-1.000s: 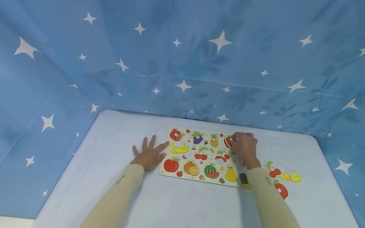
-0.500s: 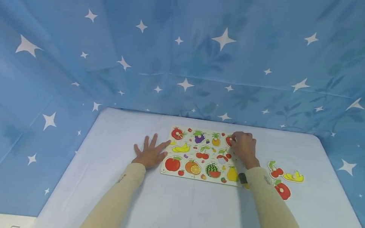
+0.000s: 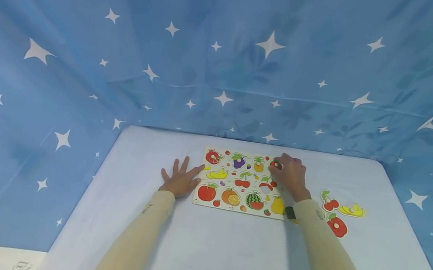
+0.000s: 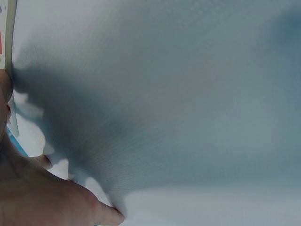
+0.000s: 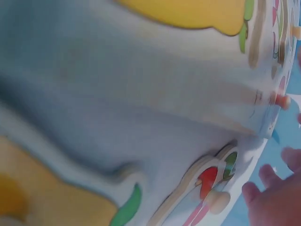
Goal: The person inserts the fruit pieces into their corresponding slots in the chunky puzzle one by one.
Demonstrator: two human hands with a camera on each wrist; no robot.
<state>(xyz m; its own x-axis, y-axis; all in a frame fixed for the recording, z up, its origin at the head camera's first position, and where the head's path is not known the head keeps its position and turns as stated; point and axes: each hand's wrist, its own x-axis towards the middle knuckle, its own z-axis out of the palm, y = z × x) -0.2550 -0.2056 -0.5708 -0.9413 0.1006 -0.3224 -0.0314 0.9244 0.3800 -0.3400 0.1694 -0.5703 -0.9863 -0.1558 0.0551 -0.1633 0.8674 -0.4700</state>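
A white fruit puzzle board (image 3: 232,203) lies on the table with printed and knobbed fruit pieces in rows. My left hand (image 3: 180,181) rests spread on the table, thumb and index at the board's left edge; the left wrist view shows this hand (image 4: 51,197) flat on the cloth. My right hand (image 3: 291,176) is bent over the board's far right corner. Its thumb and index tips lie right at a red fruit piece (image 3: 276,165), whose small knob (image 5: 282,100) shows bare; I cannot tell whether they pinch it. Its other fingertips show in the right wrist view.
Right of the board lie loose knobbed pieces: cherries (image 3: 330,203), bananas (image 3: 351,209) and a red fruit (image 3: 337,225). A yellow piece (image 5: 56,188) lies partly under the right sleeve (image 3: 328,252). A blue starry cloth (image 3: 226,55) hangs behind the table.
The right thumb and index have shifted slightly on the red piece, and its knob now shows between them. My left hand stays in place; the head view has shifted a little.
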